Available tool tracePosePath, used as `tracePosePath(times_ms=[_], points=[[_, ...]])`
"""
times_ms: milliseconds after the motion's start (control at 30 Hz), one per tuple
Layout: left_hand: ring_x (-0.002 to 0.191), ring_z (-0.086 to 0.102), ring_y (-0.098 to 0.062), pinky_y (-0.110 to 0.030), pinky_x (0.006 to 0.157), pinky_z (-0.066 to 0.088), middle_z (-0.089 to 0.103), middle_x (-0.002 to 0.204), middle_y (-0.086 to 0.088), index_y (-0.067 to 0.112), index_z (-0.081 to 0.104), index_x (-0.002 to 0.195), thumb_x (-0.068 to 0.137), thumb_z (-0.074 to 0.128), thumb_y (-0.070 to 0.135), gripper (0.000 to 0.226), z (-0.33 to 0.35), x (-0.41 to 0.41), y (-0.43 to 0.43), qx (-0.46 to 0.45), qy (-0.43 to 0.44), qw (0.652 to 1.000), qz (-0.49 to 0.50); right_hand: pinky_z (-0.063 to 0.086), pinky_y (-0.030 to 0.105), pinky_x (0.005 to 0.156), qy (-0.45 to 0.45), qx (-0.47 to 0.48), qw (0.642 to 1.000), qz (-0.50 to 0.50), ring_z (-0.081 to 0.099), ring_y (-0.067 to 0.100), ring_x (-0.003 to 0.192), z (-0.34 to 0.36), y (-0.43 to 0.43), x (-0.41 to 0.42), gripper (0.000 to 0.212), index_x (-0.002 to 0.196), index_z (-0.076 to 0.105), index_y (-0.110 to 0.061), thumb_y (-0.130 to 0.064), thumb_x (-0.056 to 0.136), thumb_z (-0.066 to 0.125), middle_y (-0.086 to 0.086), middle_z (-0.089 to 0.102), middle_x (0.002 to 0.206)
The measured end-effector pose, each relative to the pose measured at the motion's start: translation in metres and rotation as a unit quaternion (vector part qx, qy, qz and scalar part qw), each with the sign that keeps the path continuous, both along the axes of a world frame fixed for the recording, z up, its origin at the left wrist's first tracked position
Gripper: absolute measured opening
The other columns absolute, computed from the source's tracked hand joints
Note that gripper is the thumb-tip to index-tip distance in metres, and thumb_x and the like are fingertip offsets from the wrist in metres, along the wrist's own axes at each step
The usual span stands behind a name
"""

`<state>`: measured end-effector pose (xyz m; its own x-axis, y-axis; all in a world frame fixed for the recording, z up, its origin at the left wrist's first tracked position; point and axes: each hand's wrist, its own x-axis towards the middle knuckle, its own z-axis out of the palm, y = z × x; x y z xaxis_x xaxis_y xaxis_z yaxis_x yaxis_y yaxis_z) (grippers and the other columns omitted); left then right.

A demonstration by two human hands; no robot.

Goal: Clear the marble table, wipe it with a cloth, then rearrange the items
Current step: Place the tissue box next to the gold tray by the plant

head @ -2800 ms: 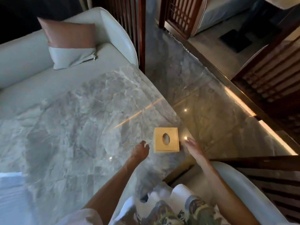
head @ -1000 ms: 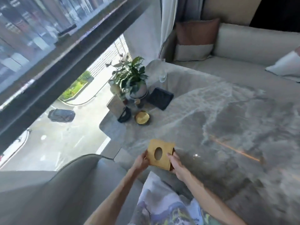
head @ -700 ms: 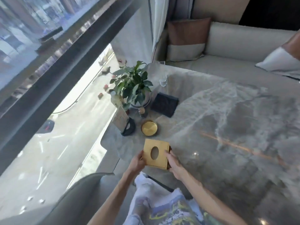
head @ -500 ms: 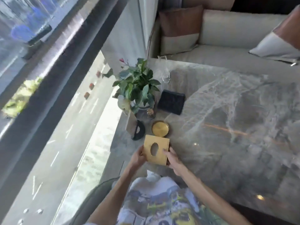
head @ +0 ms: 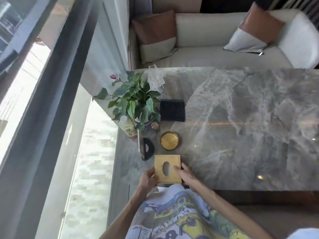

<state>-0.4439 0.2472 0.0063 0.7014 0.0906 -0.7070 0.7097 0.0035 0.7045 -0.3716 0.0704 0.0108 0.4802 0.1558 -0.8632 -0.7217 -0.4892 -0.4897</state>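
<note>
Marble surface is carrying a gold box at its near left corner, and both hands are gripping it: the left hand is closing its grip on the left edge, the right hand on the right edge with fingers lying over the top (beside the oval hole). Just beyond are sitting a round gold dish, a black half-round holder, a plant, a bottle and a black pad.
</note>
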Motion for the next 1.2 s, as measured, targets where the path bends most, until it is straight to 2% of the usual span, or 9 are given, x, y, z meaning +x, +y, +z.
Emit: tracePosePath(times_ms=[133,267,367,433,567,667,833,1033,1200], points=[[0.056,0.038,-0.017,-0.025,0.053,0.031,0.05,0.055,0.008,0.001,0.064,0.108,0.073,0.044,0.006,0.041,-0.005,0.0,0.007,0.016,0.006,1.0,-0.013,0.038,0.04,0.109,-0.014,-0.002,1.0,-0.001,0.044,0.019,0.134,0.0,0.004,-0.006,0.06,0.153,0.029,-0.025,-0.045,0.099,0.05,0.0,0.039,0.155],[0.067,0.048,-0.021,-0.03,0.059,0.041,0.057,0.073,0.0,0.009,0.064,0.116,0.089,0.043,-0.006,0.037,-0.007,0.002,0.008,0.026,0.01,0.999,-0.027,0.036,0.041,0.111,-0.012,-0.011,1.0,-0.013,0.04,0.021,0.139,-0.001,0.005,-0.006,0.064,0.154,0.025,-0.025,-0.046,0.099,0.05,-0.001,0.036,0.157],[0.074,0.051,-0.02,-0.034,0.067,0.045,0.062,0.083,-0.001,0.025,0.063,0.115,0.091,0.043,-0.003,0.042,-0.005,0.004,0.005,0.022,0.005,0.999,-0.034,0.043,0.032,0.095,-0.039,-0.019,0.999,-0.009,0.046,0.012,0.115,0.002,0.005,-0.002,0.056,0.152,0.032,-0.025,-0.041,0.1,0.049,0.0,0.046,0.15],[0.079,0.051,-0.02,-0.034,0.07,0.045,0.062,0.087,0.0,0.031,0.061,0.116,0.092,0.044,-0.002,0.044,-0.004,0.006,0.004,0.016,0.01,0.999,-0.032,0.045,0.031,0.09,-0.045,-0.026,0.999,-0.006,0.05,0.014,0.113,0.003,0.006,-0.001,0.051,0.149,0.038,-0.027,-0.041,0.101,0.047,0.0,0.052,0.144],[0.084,0.051,-0.022,-0.035,0.071,0.046,0.062,0.09,-0.004,0.032,0.057,0.123,0.093,0.044,-0.002,0.048,-0.005,0.011,0.004,0.016,0.012,0.999,-0.036,0.048,0.038,0.089,-0.022,-0.032,0.999,-0.01,0.055,0.025,0.123,0.004,0.004,0.0,0.048,0.146,0.04,-0.031,-0.045,0.1,0.046,0.001,0.055,0.141],[0.083,0.052,-0.023,-0.034,0.071,0.047,0.063,0.091,-0.002,0.026,0.057,0.13,0.092,0.044,-0.003,0.049,-0.006,0.012,0.003,0.018,0.013,0.999,-0.039,0.048,0.043,0.098,-0.016,-0.028,0.999,-0.012,0.054,0.027,0.126,0.003,0.003,0.001,0.049,0.147,0.04,-0.031,-0.044,0.101,0.045,0.003,0.054,0.143],[0.083,0.053,-0.024,-0.036,0.072,0.05,0.064,0.094,-0.005,0.024,0.057,0.133,0.092,0.044,-0.003,0.051,-0.006,0.011,0.003,0.031,0.005,0.999,-0.042,0.044,0.039,0.089,-0.009,-0.03,0.999,-0.005,0.047,0.028,0.134,0.004,0.003,0.001,0.057,0.153,0.028,-0.029,-0.046,0.101,0.044,0.002,0.043,0.152],[0.08,0.053,-0.023,-0.035,0.07,0.049,0.063,0.092,-0.006,0.021,0.056,0.134,0.092,0.045,-0.002,0.049,-0.007,0.011,0.002,0.043,0.007,0.998,-0.045,0.045,0.041,0.097,-0.008,-0.021,1.0,-0.008,0.046,0.028,0.134,0.003,0.002,0.001,0.056,0.153,0.028,-0.031,-0.046,0.101,0.043,0.002,0.042,0.153],[0.078,0.049,-0.023,-0.035,0.069,0.046,0.06,0.088,-0.008,0.02,0.055,0.134,0.093,0.045,-0.002,0.047,-0.005,0.011,-0.001,0.037,0.006,0.998,-0.041,0.044,0.042,0.096,-0.005,-0.015,1.0,-0.014,0.048,0.029,0.133,0.003,0.001,0.002,0.056,0.153,0.028,-0.029,-0.044,0.101,0.044,0.004,0.045,0.151]])
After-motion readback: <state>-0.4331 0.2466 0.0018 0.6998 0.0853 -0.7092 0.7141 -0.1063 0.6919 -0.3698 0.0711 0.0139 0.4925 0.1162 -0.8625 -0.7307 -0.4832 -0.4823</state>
